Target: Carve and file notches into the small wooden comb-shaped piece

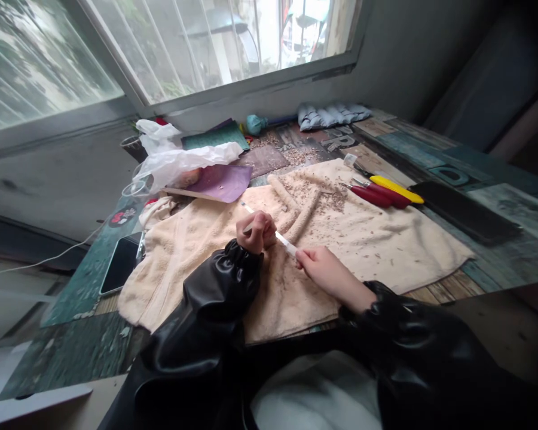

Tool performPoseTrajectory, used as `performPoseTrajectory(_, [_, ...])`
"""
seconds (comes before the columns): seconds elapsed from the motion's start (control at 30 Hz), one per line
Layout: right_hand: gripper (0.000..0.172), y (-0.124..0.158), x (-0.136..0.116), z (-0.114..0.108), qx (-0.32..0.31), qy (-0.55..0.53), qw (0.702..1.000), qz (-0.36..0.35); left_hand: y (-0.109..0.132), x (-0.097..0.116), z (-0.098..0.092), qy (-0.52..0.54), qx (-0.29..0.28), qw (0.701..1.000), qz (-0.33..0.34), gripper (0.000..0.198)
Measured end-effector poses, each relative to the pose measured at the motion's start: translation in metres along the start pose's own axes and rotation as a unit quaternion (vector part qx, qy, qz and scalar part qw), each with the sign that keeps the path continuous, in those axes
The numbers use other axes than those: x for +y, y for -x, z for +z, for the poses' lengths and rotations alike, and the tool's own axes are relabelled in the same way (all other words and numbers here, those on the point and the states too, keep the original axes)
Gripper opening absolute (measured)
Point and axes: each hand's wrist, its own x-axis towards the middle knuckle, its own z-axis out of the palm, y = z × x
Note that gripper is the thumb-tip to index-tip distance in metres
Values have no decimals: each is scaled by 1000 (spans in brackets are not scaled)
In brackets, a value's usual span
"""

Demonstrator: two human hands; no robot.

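Left hand (253, 232) and right hand (316, 263), both grips closed around a slim white stick (286, 243) above the towel (197, 230)! Crumbs (329, 200) litter that towel: some work looks done, what's left I can't tell.

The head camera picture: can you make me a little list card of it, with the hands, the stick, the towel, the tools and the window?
Left hand: closed at the middle of the white stick
Right hand: pinching the stick's near end
Stick: slim, held above the towel
Towel: beige, rumpled, with brown bits scattered on it
Tools: red handles and a yellow handle, at the towel's right
Window: behind the table, with bars
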Motion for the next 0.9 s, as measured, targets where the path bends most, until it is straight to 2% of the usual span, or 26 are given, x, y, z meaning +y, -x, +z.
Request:
performPoseTrajectory(0.1, [30, 6, 0, -1, 5, 10, 1000, 3, -3, -3, -4, -13, -15, 1000, 22, 44])
performPoseTrajectory(0.2, [28, -2, -7, 5, 25, 10, 1000, -3, -7, -3, -7, 3, -29, 999, 16, 47])
performPoseTrajectory(0.37, [29, -5, -9, 6, 9, -5, 1000, 4, -14, -6, -7, 50, 41, 997, 30, 46])
performPoseTrajectory(0.43, [30, -3, -8, 4, 5, -3, 1000, 7, -14, -7, -6, 62, 30, 997, 20, 45])
performPoseTrajectory(0.53, [29, -7, -10, 6, 35, 6, 999, 1, -14, -9, -2, 66, 7, 998, 14, 45])
performPoseTrajectory(0.7, [29, -8, -12, 11, 34, 9, 999, 9, -15, -8, 1, 70, 68, 993, 60, 46])
performPoseTrajectory(0.83, [28, -12, -13, 16, 61, 16, 998, 14, -13, -9, 2, 45, 34, 997, 49, 45])
performPoseTrajectory(0.9, [27, -15, -14, 20, 69, 15, 997, 12, -13, -9, 2, 59, 44, 996, 49, 45])
